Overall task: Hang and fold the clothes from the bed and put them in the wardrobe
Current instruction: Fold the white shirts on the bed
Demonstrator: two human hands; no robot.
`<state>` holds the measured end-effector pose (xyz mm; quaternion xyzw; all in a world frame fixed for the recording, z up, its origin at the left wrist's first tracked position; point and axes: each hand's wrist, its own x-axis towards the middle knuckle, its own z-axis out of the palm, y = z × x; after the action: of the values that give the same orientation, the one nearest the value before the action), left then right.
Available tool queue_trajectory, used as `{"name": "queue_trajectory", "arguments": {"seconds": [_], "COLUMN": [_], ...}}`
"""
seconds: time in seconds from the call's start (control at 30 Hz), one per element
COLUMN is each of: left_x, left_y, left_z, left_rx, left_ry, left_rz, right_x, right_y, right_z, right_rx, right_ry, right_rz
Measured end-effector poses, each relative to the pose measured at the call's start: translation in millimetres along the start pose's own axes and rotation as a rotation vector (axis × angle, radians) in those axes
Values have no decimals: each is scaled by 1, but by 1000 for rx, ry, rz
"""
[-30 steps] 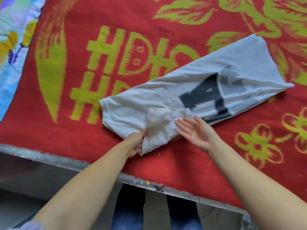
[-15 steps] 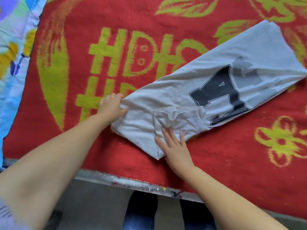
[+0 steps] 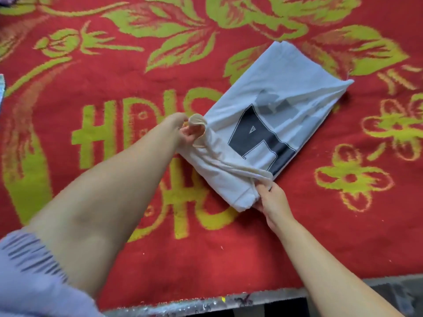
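Already the white T-shirt (image 3: 270,133) lies on the bed (image 3: 91,65) as a long narrow strip, sides and sleeve turned in, its black letter facing up. My left hand (image 3: 186,131) pinches the upper collar-end corner, fingers curled round bunched cloth; my right hand (image 3: 272,200) grips the nearer corner the same way. Judging from this, I am about to carry that end over the printed half. The cross fold is left, then the wardrobe, which is out of sight. Half a second ago my right palm lay flat on the sleeve and my left held the edge; now both lift the end.
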<state>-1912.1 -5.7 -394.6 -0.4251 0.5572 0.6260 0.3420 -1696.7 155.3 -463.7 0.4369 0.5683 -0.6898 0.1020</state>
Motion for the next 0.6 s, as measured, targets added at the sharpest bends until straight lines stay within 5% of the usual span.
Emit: {"name": "queue_trajectory", "arguments": {"seconds": [0.07, 0.17, 0.23, 0.3, 0.37, 0.43, 0.6], "left_x": [16, 27, 36, 43, 47, 45, 25], "left_y": [-20, -48, -59, -63, -66, -68, -83], "left_z": [8, -9, -31, -50, -59, -59, -64], "left_rx": [60, 552, 718, 844, 955, 966, 753], "left_ry": [130, 356, 361, 291, 196, 121, -69], "left_rz": [198, 680, 811, 739, 644, 610, 499], "right_x": [8, -5, -24, -42, -45, -42, -13], "right_y": [-1, 4, 10, 14, 25, 30, -1], "right_z": [-4, -7, -5, 6, 22, 33, 10], "right_rx": [-84, -183, -403, -707, -1074, -1448, -1626], "right_ry": [126, 285, 404, 318, 30, -153, -22], "right_rz": [-47, -131, -409, -786, -1003, -889, -648]}}
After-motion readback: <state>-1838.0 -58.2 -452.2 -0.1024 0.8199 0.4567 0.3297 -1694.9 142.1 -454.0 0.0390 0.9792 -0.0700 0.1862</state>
